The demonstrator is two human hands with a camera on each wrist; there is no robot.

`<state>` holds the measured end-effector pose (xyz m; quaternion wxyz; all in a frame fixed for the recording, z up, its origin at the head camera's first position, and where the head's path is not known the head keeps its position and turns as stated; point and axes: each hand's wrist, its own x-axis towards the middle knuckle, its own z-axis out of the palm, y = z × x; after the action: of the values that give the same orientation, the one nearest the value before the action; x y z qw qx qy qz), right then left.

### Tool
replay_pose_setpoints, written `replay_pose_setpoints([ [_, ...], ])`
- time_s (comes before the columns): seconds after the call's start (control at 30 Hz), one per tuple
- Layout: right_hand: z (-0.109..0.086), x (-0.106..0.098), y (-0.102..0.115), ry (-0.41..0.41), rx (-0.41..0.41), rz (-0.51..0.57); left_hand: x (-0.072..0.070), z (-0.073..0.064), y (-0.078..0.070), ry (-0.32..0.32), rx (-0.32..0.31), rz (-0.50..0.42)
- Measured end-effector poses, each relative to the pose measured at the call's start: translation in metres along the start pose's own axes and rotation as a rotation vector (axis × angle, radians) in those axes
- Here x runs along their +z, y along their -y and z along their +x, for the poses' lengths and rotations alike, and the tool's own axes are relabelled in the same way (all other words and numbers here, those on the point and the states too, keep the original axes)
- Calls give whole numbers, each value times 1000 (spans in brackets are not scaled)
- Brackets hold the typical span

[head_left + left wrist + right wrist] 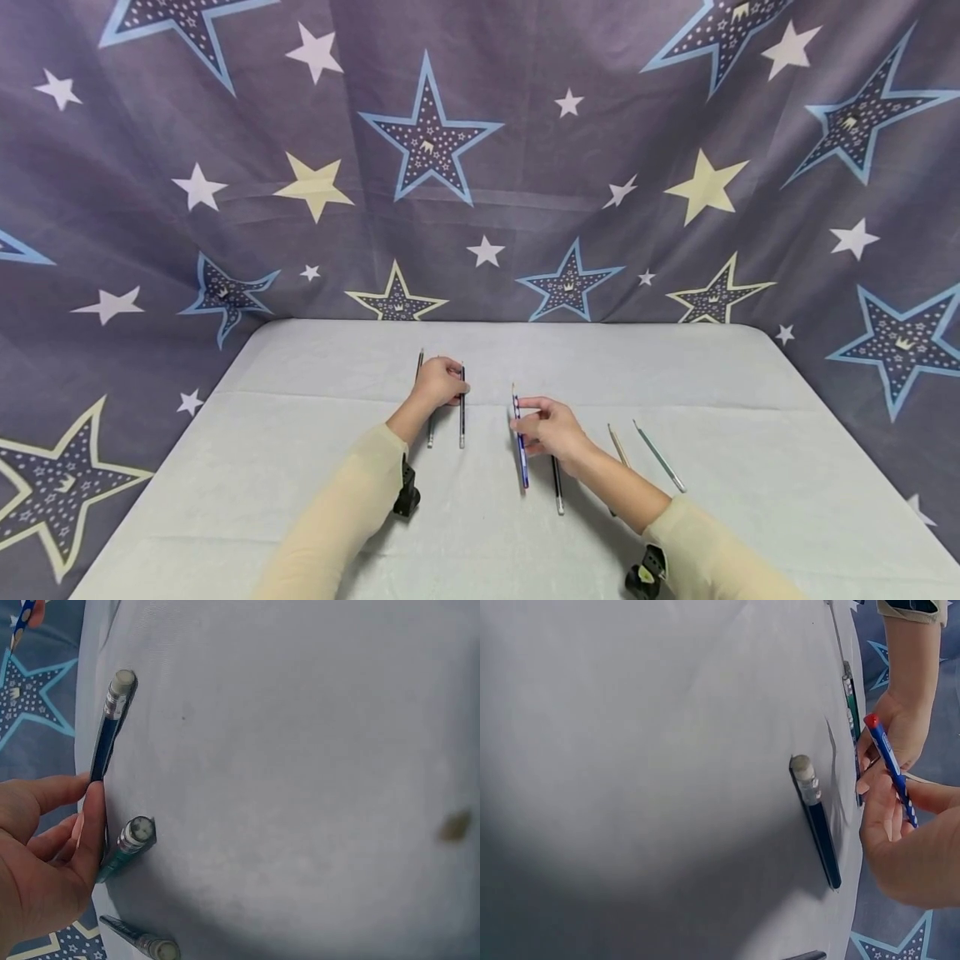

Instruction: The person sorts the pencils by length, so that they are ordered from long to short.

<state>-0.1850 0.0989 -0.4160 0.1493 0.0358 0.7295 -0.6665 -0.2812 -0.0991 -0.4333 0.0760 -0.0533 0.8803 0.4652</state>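
Observation:
My left hand [441,382] pinches a dark pencil [462,421] between thumb and finger. Its eraser end points toward me, and it lies on or just above the table. Beside it are a green pencil [120,856], partly hidden by the hand, and another dark pencil [420,360] farther left. With thumb and fingers, my right hand [553,429] holds a blue patterned pencil [522,457], red end toward me. That red end [871,720] shows clearly in the right wrist view. Below this hand lies a black pencil [557,487], its far part covered.
To the right of the right hand lie a gold pencil [618,446], partly behind the forearm, and a green pencil [660,457]. A pale cloth covers the table [300,500]. Behind it hangs a star-patterned curtain [525,208].

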Motion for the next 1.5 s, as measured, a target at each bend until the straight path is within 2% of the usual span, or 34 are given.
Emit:
replay_pose_setpoints([
  [0.23,7,-2,0,-42,-15,-39,-3,-4,-6,19,-14,40],
  [0.53,15,-2,3,-49,-13,-64,-2,-8,-6,11,16,87],
  [1.03,25,5,14,-62,-8,-84,-1,-8,-5,15,23,85],
  [1.1,21,6,21,-56,-6,-80,-1,-8,-5,14,27,86],
  [1.5,41,13,20,-81,3,-69,-1,-5,-3,11,40,93],
])
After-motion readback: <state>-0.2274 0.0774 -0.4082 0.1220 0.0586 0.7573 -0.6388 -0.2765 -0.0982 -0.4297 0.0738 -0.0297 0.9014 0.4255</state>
